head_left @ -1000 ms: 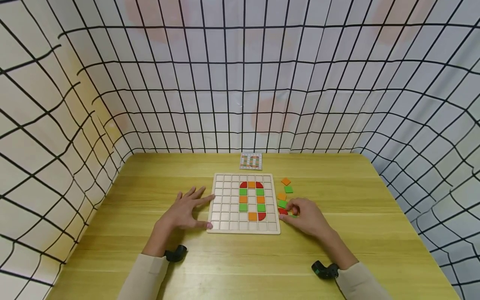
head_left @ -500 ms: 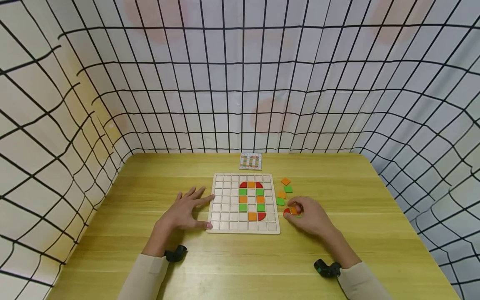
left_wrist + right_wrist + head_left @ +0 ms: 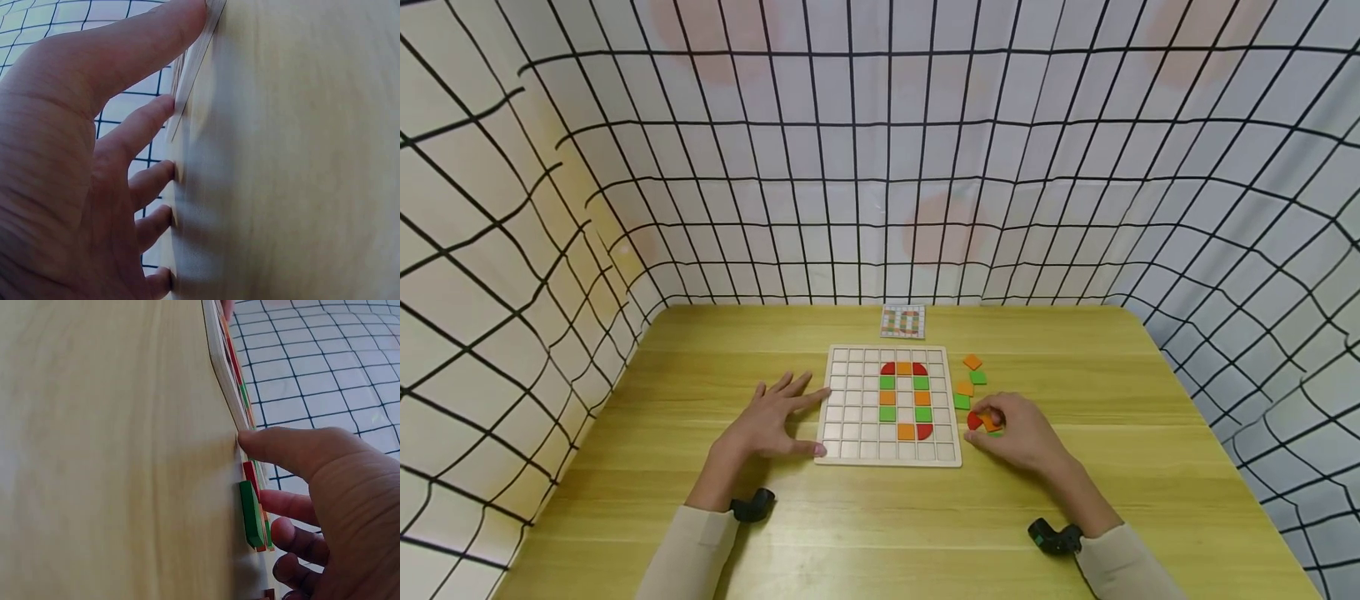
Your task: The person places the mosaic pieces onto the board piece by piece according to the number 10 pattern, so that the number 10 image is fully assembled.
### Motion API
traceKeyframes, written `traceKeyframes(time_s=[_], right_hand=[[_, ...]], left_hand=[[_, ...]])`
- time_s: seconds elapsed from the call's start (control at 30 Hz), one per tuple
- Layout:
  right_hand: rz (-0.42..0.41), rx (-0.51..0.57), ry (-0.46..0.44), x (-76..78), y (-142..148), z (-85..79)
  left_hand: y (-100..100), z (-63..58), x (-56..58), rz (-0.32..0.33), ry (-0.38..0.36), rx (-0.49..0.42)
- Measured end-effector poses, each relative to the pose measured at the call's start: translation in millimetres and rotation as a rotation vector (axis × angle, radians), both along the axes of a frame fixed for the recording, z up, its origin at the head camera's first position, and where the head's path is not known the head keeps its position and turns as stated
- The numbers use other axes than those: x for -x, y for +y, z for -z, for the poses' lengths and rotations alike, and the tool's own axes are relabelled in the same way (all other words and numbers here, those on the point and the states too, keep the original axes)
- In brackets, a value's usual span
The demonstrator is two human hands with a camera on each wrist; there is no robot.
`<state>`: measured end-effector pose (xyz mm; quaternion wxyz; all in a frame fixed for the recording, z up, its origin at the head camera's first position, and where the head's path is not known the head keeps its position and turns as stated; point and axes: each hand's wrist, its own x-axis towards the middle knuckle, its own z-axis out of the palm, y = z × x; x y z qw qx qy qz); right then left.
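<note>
A pale wooden grid board (image 3: pixel 852 412) lies on the table, with red, orange and green tiles set in a ring on its right half. My left hand (image 3: pixel 767 423) is spread beside it, thumb and index fingertips at its left edge. My right hand (image 3: pixel 1021 429) is low over loose tiles right of the board. Its thumb and index finger stand apart, around a red rounded-corner tile (image 3: pixel 973 420) and an orange square tile (image 3: pixel 990 423). The right wrist view shows the index fingertip at the red tile (image 3: pixel 249 470), beside a thick green tile (image 3: pixel 251 514).
Loose green (image 3: pixel 962 402) and orange (image 3: pixel 964 388) tiles lie along the board's right side, with another green tile (image 3: pixel 977 377) and orange tile (image 3: pixel 973 362) farther back. A small printed pattern card (image 3: pixel 902 322) lies behind the board. Black netting (image 3: pixel 880 208) hangs around the table.
My right hand has drawn the red tile slightly right, away from the board's edge, and its thumb has since moved off that tile toward the board. My left hand stays put.
</note>
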<state>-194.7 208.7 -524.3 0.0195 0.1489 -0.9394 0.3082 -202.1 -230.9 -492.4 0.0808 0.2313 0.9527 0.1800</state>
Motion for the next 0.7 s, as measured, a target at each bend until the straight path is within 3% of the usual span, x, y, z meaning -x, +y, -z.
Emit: traceKeyframes(time_s=[0.37,0.7], right_hand=[[-0.005,-0.053,-0.025,2.0,-3.9,-2.5],[0.041,-0.047,-0.04,2.4,-0.5,-3.9]], left_hand=[[-0.1,1.0,0.9,0.004,0.008,0.007],[-0.3,2.0,1.3,0.008,0.007,0.0]])
